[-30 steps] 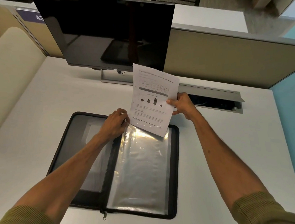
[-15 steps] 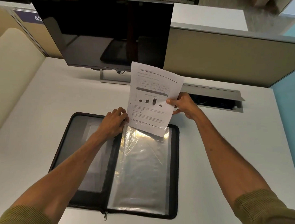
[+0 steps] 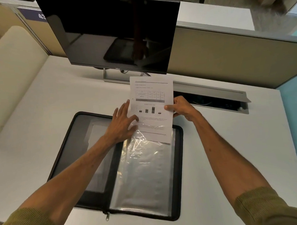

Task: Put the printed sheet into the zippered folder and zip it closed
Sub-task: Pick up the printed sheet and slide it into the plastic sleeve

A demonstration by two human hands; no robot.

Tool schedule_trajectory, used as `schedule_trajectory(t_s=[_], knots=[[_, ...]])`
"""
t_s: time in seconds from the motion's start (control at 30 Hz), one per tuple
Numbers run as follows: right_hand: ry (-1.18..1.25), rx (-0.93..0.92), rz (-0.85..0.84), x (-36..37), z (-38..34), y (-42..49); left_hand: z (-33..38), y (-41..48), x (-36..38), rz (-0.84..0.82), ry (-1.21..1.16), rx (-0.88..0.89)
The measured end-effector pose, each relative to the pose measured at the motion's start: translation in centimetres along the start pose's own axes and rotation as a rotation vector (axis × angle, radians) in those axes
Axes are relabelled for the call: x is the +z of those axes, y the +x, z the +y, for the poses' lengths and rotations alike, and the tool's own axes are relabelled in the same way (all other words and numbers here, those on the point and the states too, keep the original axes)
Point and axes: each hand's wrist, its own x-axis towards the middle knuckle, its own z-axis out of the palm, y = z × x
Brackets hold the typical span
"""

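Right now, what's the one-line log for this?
printed sheet: lower end in clear sleeve | right hand: pinches sheet | left hand: flat at sleeve mouth | zippered folder: unzipped, open

On the desk (image 3: 222, 151) the open folder (image 3: 72, 149) lies at 6 o'clock, the sheet (image 3: 151, 98) entering its right-half sleeve (image 3: 143, 177), left hand (image 3: 122, 125) at the sheet's 9, right hand (image 3: 181, 107) at 3, monitor (image 3: 113, 32) at 12, cable slot (image 3: 210, 101) at 2.

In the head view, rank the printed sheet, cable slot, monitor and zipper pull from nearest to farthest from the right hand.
1. printed sheet, pinched by the right hand.
2. cable slot, just right of it.
3. monitor, farther back and left.
4. zipper pull, near edge of the folder.
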Motion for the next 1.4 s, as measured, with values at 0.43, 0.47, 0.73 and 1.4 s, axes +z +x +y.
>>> schedule_trajectory(t_s=[0.43, 0.47, 0.73, 1.4], knots=[[0.031, 0.077, -0.054, 1.3, 2.0, -0.9, 3.5, 1.8, 1.3, 0.041, 0.034, 0.096], [0.017, 0.093, -0.064, 1.4, 2.2, -0.9, 3.6, 1.8, 1.4, 0.041, 0.035, 0.093], [0.047, 0.082, 0.034, 2.5, 1.1, -0.6, 3.8, 1.9, 1.5, 0.042, 0.073, 0.077], [0.073, 0.093, 0.065, 2.1, 0.6, -1.6, 3.7, 2.0, 2.1, 0.043, 0.049, 0.057]])
